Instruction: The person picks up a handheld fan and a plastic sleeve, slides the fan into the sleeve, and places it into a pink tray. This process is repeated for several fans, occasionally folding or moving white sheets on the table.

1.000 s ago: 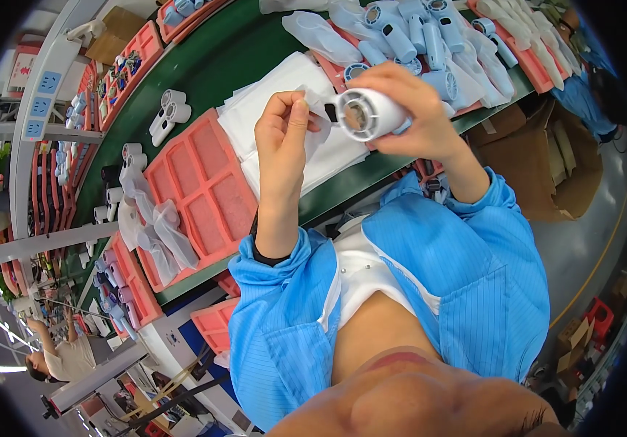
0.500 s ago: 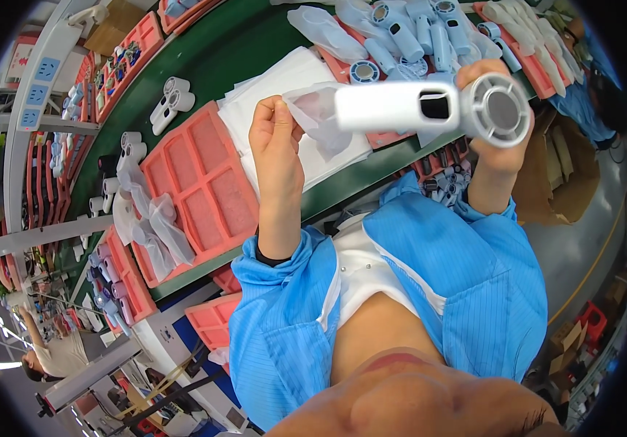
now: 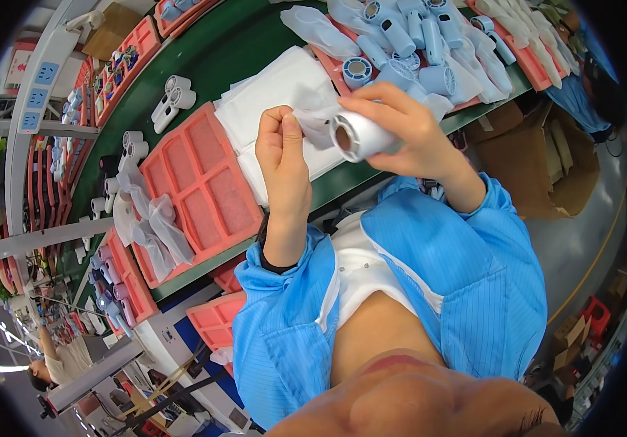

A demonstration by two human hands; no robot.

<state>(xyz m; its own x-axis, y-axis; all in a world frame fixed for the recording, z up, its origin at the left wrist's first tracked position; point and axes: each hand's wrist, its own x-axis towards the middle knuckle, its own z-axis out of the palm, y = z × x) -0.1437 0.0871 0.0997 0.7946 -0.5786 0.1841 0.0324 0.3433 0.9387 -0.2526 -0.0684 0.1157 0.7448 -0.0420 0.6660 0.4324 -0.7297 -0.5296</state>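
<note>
My right hand [image 3: 415, 135] grips a white handheld fan [image 3: 364, 137], its round ringed end turned toward me. Between the thumb and fingers of my left hand [image 3: 284, 149] is pinched the edge of a translucent bag [image 3: 315, 120]. The far end of the fan is at the bag; how deep it sits inside is hidden by the hand and the film. Beneath both hands lies a stack of white bags [image 3: 255, 91] on the green workbench [image 3: 237, 36].
A pink divided tray [image 3: 200, 186] sits left of the stack, with bagged pieces [image 3: 160, 226] at its near-left corner. Light-blue fans [image 3: 393, 36] crowd another tray at the far right. White fans [image 3: 174, 102] stand farther back. A cardboard box [image 3: 495, 171] is on the floor at right.
My right hand has swung the fan left and turned it, from lying sideways to end-on beside the bag. The left hand has shifted slightly right, still pinching the bag.
</note>
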